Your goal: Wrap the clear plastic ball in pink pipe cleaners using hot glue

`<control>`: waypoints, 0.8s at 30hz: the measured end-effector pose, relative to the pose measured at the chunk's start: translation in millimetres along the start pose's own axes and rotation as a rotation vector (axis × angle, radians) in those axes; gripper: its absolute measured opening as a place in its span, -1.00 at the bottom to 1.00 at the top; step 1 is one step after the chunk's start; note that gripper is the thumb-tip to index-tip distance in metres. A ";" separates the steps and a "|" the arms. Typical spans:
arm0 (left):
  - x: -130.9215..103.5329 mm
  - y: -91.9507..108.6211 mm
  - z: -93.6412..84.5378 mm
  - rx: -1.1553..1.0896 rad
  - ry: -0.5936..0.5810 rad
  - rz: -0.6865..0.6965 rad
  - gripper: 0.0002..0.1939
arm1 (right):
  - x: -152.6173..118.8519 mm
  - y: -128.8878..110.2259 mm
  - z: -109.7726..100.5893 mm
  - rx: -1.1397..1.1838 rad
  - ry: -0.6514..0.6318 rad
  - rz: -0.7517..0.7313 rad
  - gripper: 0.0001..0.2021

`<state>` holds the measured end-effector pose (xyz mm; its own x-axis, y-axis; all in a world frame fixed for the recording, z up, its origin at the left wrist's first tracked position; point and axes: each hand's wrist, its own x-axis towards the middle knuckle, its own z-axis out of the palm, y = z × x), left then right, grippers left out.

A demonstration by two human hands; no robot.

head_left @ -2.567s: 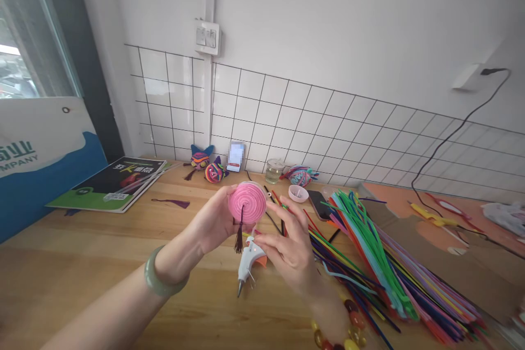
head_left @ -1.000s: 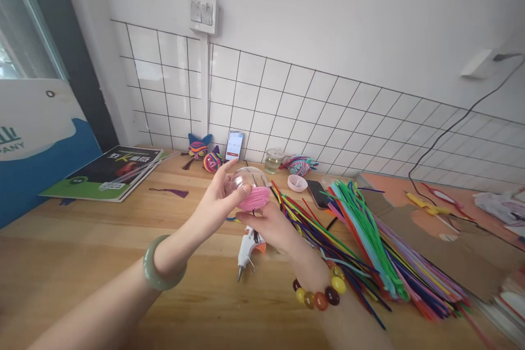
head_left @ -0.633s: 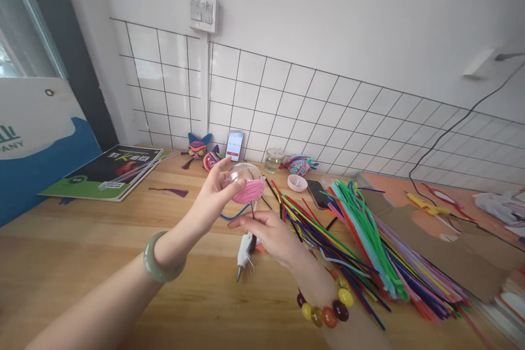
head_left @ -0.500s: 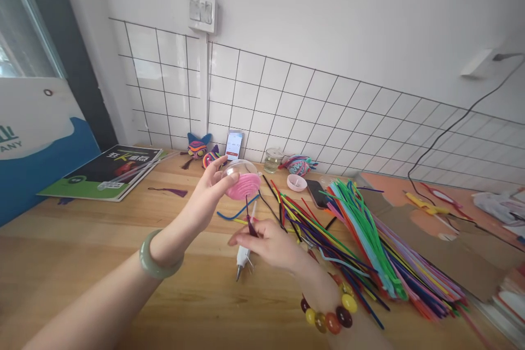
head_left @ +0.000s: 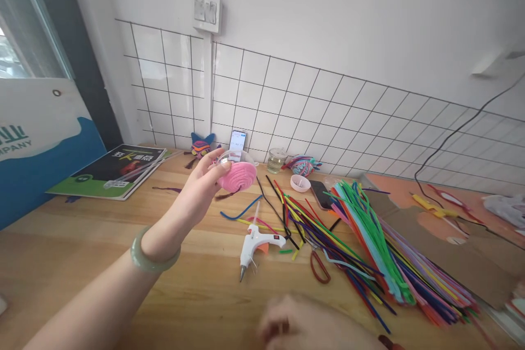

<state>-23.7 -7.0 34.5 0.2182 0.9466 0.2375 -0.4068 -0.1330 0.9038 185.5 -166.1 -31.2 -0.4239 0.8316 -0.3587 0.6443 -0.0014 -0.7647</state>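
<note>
My left hand grips a clear plastic ball whose underside is wrapped in coiled pink pipe cleaner. The thumb presses its side, and a dark tassel hangs below the pink coil. Close to the bottom edge, my right hand is smeared by motion, so its fingers do not read clearly. Between the hands a white glue gun lies on the wooden table with its nozzle toward me. Red-handled scissors lie to its right, partly under pipe cleaners.
Bundles of coloured pipe cleaners spread over the right. At the back stand a lit phone, a glass jar, a pink dish and a striped fish-like craft. A magazine lies left; a yellow glue gun rests far right.
My right hand has let go of the tassel and moved down toward me, uncovering the white glue gun and scissors. My left hand still holds the ball, now turned with its pink side more toward me.
</note>
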 end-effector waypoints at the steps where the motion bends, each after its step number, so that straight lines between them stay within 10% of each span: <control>1: -1.8 -0.8 1.5 0.015 -0.019 0.014 -0.38 | 6.2 -5.1 -4.0 0.061 0.141 -0.041 -0.79; 6: -13.9 -4.1 12.7 0.085 -0.145 0.038 -0.26 | 46.7 -26.6 -38.9 0.465 0.472 -0.265 -0.51; 17: -10.7 -11.5 8.5 0.025 -0.219 0.003 -0.22 | 72.7 -34.9 -30.6 0.600 0.325 -0.416 -0.58; 24: -11.0 -13.1 9.3 -0.025 -0.226 -0.058 -0.28 | 46.8 -45.6 -26.2 0.199 0.407 -0.478 -0.55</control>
<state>-12.5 -18.5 23.3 0.4334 0.8623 0.2618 -0.4093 -0.0705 0.9097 152.9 -112.6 0.9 -0.3342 0.9098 0.2459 0.2985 0.3497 -0.8880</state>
